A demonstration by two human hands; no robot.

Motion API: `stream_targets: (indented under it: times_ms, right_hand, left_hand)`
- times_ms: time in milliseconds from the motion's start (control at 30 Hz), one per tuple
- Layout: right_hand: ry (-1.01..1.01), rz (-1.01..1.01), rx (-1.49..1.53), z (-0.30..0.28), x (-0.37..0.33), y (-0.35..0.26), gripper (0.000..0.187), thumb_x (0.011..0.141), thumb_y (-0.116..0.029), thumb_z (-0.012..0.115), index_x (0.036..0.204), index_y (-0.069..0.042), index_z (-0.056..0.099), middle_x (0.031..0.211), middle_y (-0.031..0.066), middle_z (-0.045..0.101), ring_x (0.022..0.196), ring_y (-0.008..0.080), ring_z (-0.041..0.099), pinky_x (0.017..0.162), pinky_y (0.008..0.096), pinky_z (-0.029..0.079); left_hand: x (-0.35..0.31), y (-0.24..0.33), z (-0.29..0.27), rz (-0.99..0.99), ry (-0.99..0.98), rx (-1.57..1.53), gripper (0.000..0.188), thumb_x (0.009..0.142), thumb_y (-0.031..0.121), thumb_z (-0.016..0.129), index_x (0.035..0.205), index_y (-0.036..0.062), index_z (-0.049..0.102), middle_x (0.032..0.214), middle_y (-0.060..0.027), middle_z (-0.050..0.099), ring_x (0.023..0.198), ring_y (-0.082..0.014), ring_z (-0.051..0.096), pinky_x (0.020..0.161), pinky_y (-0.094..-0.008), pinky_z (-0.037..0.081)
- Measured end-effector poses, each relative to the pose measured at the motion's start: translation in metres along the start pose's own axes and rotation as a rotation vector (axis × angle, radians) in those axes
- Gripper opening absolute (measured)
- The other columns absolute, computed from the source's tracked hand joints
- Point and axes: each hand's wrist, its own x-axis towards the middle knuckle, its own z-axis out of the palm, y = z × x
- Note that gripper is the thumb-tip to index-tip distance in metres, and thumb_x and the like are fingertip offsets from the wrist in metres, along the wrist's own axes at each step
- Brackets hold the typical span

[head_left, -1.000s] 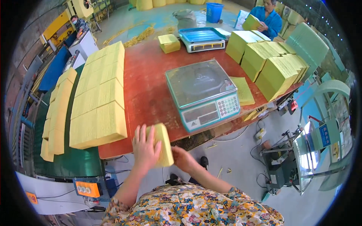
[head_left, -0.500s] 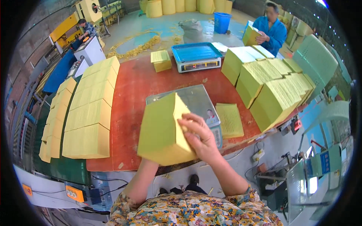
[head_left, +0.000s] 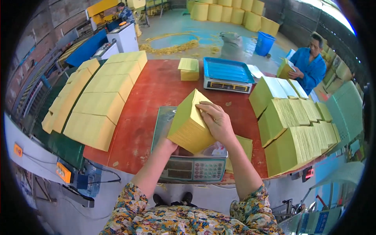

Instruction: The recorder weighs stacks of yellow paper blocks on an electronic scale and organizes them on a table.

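Note:
A thick stack of yellow paper [head_left: 186, 125] is held tilted in both my hands above a digital scale [head_left: 184, 170] with a clear-covered plate. My right hand [head_left: 216, 120] grips its right side, with the fingers curled over the upper edge and the thumb along the face. At the lower left, my left hand [head_left: 169, 141] supports the stack from beneath. Its fingers are mostly hidden behind the paper. Flat beside the scale, partly behind my right forearm, lies a thin yellow sheaf [head_left: 246, 147].
Rows of yellow paper stacks stand on a green conveyor [head_left: 43, 139] at left and along the right of the red table [head_left: 145, 86]. A blue-topped scale [head_left: 227, 70] and a small stack [head_left: 188, 69] sit at the back. A blue-clad co-worker [head_left: 313, 62] holds paper at far right.
The paper stack has turned in my hands, showing its layered edges, and my left hand now shows at its lower left. My view has shifted, exposing the near scale's keypad.

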Motion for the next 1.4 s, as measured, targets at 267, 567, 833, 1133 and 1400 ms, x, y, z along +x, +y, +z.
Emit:
stream_targets:
  times_ms: [267, 567, 833, 1133, 1400]
  right_hand:
    - [-0.175, -0.293, -0.410, 0.040, -0.006, -0.026, 0.031, 0.088, -0.017, 0.065, 0.118, -0.010, 0.068, 0.126, 0.0125, 0.063, 0.121, 0.0328, 0.056, 0.101, 0.0486, 0.043]
    - [-0.363, -0.290, -0.539, 0.039, 0.020, -0.038, 0.028, 0.085, -0.024, 0.065, 0.108, -0.010, 0.070, 0.114, 0.0116, 0.067, 0.105, 0.0354, 0.060, 0.088, 0.0492, 0.048]
    - [-0.341, -0.402, -0.479, 0.074, 0.054, -0.014, 0.031, 0.089, -0.025, 0.063, 0.114, -0.009, 0.069, 0.121, 0.0135, 0.064, 0.113, 0.0344, 0.059, 0.096, 0.0488, 0.044]
    - [-0.352, -0.372, -0.439, 0.070, 0.049, -0.009, 0.035, 0.092, -0.029, 0.060, 0.124, -0.014, 0.066, 0.132, 0.0094, 0.060, 0.121, 0.0321, 0.056, 0.100, 0.0481, 0.043]
    - [-0.439, -0.306, -0.477, 0.069, 0.054, -0.014, 0.038, 0.092, -0.025, 0.058, 0.126, -0.010, 0.063, 0.138, 0.0157, 0.056, 0.129, 0.0371, 0.051, 0.107, 0.0491, 0.039]
  left_hand:
    - [-0.075, 0.046, -0.044, -0.204, 0.217, 0.304, 0.054, 0.103, 0.045, 0.043, 0.122, -0.0032, 0.060, 0.110, -0.0185, 0.069, 0.097, -0.0286, 0.068, 0.082, -0.0408, 0.056]
    - [-0.110, 0.057, 0.023, 1.163, 0.005, 1.602, 0.031, 0.082, 0.009, 0.067, 0.111, -0.0003, 0.066, 0.119, -0.0175, 0.064, 0.107, -0.0356, 0.063, 0.092, -0.0448, 0.053]
    - [-0.101, 0.046, 0.022, 1.022, -0.076, 1.647, 0.023, 0.082, 0.011, 0.071, 0.103, 0.0005, 0.067, 0.110, -0.0135, 0.063, 0.106, -0.0312, 0.061, 0.093, -0.0400, 0.051]
    - [-0.098, 0.047, 0.018, 0.946, 0.002, 1.734, 0.038, 0.087, 0.019, 0.069, 0.116, -0.0052, 0.061, 0.127, -0.0206, 0.055, 0.119, -0.0362, 0.054, 0.100, -0.0419, 0.046]
    - [-0.123, 0.051, -0.016, 0.927, -0.039, 1.610, 0.061, 0.091, 0.026, 0.066, 0.137, -0.0082, 0.046, 0.149, -0.0249, 0.039, 0.135, -0.0396, 0.043, 0.110, -0.0457, 0.039]
